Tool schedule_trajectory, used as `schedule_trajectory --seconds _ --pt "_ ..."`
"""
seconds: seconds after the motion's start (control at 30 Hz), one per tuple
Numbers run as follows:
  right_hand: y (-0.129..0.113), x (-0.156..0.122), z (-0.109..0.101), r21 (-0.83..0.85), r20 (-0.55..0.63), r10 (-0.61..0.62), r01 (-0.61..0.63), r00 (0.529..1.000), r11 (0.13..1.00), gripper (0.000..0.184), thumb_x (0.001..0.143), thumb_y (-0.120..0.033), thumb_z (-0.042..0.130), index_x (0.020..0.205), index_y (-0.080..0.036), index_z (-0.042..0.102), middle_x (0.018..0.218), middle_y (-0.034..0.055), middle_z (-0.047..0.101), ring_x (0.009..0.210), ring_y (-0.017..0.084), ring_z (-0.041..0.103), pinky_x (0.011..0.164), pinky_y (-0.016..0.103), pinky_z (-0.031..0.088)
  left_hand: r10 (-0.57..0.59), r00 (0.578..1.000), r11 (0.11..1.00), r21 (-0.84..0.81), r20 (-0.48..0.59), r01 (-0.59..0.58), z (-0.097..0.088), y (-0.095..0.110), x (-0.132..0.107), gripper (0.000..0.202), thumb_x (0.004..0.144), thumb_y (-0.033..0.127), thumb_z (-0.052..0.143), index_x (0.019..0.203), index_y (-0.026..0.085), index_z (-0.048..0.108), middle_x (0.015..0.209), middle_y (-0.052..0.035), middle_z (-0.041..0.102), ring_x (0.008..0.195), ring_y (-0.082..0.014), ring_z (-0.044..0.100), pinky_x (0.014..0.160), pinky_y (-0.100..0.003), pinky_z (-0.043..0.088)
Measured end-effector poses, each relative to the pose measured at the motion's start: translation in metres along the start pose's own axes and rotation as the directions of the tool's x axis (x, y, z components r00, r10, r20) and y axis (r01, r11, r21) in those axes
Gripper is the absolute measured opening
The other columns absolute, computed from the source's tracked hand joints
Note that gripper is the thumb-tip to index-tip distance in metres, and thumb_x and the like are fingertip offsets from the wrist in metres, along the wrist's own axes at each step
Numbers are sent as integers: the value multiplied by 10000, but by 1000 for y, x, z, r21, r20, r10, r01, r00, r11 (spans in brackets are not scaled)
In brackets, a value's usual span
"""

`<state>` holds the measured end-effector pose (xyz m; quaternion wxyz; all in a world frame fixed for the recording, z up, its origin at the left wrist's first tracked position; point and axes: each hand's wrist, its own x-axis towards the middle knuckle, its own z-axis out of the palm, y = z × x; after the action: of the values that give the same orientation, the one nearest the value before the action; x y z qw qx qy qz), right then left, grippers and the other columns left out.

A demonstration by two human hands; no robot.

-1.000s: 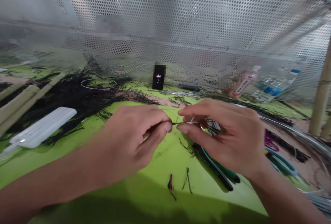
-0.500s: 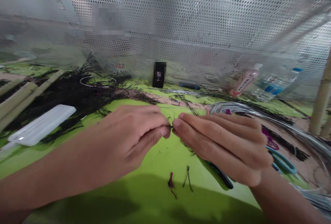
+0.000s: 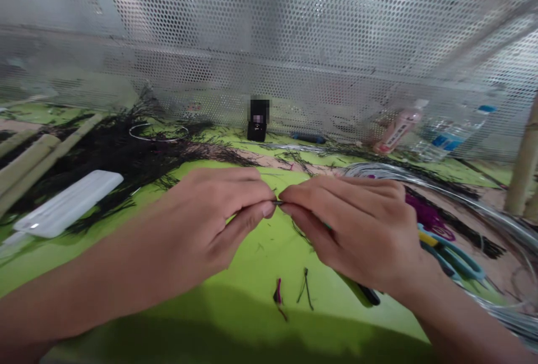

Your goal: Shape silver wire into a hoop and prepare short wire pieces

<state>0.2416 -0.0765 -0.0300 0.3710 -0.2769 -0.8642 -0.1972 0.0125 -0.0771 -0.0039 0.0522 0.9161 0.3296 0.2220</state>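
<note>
My left hand [image 3: 227, 213] and my right hand [image 3: 357, 224] meet almost fingertip to fingertip over the green tabletop [image 3: 235, 302]. Between them runs a short, thin dark strand [image 3: 278, 203], pinched at one end by each thumb and forefinger. Most of the strand is hidden inside the fingers, so whether it is wire or fibre is unclear. Below the hands lie a small purple-and-black twisted piece [image 3: 278, 297] and a forked dark piece [image 3: 306, 288]. A dark-handled tool [image 3: 367, 295] pokes out from under my right hand.
Right of my hands are blue-handled pliers [image 3: 460, 257], purple cord [image 3: 428, 221] and a coil of silvery wire [image 3: 474, 201]. Two bottles [image 3: 401, 129] stand by the perforated metal panel [image 3: 294, 28]. A white power strip [image 3: 69, 204], bamboo poles [image 3: 33, 162] and black fibres [image 3: 143, 157] lie left.
My right hand's fingers have rotated and curled inward, from stretched out to a pinch on the strand. More of the pliers and purple cord shows. My left hand stays almost still.
</note>
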Motion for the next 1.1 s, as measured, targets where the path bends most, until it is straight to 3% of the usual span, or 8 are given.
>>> schedule_trajectory --seconds 0.13,0.23,0.3,0.4,0.47,0.53,0.83,1.1 --pt "-2 5 -7 274 196 226 -274 954 922 137 988 -163 656 918 -228 753 722 -58 756 558 95 664 532 257 459 -12 1000 1000 -25 17 12 1 0 2 199 1087 212 480 981 218 647 956 7 691 840 -166 583 719 -296 374" --pt "2 10 -10 400 389 269 -425 881 812 168 961 -129 688 860 -248 750 707 -99 745 557 71 660 496 210 459 8 998 996 -91 61 -2 1 -2 3 202 1080 213 490 952 209 646 913 13 687 850 -156 600 741 -284 394" --pt "6 10 -9 393 324 206 -330 923 858 128 967 -144 692 885 -227 744 764 -74 767 619 89 696 530 222 499 -1 995 991 -135 103 15 -1 -3 5 229 1081 245 479 914 203 629 853 16 666 798 -149 586 710 -281 399" --pt "11 8 -5 145 -16 -64 65 998 987 64 947 -120 713 995 -150 742 866 27 798 747 168 749 657 302 579 -62 989 976 -197 133 88 -6 -4 6 280 1077 287 453 856 212 608 742 24 620 681 -142 555 611 -281 391" --pt "12 6 -2 -51 -128 -274 269 953 962 96 939 -90 713 1030 -107 741 901 84 806 795 211 761 709 349 612 -97 989 964 -235 116 122 -11 -5 7 274 1066 290 446 875 232 634 709 29 623 637 -142 568 574 -276 401" --pt "14 6 1 -155 -149 -385 363 911 919 91 950 -85 699 1017 -111 755 897 91 808 784 215 757 700 354 626 -117 988 959 -246 96 138 -14 -5 7 277 1058 296 443 876 250 648 711 29 643 629 -147 596 564 -269 422" --pt "32 18 18 -351 -233 -611 520 756 778 68 916 -159 770 963 -187 812 894 34 800 739 170 723 640 304 629 -165 980 945 -269 108 189 -25 -12 4 347 1053 405 480 801 254 664 659 21 590 564 -138 555 490 -243 419" --pt "25 17 5 -261 -186 -531 480 826 838 94 887 -101 797 950 -169 814 898 62 823 787 205 777 708 319 665 -121 985 943 -295 125 153 -25 -13 6 285 1056 326 520 832 262 684 684 45 585 576 -115 497 514 -240 383"
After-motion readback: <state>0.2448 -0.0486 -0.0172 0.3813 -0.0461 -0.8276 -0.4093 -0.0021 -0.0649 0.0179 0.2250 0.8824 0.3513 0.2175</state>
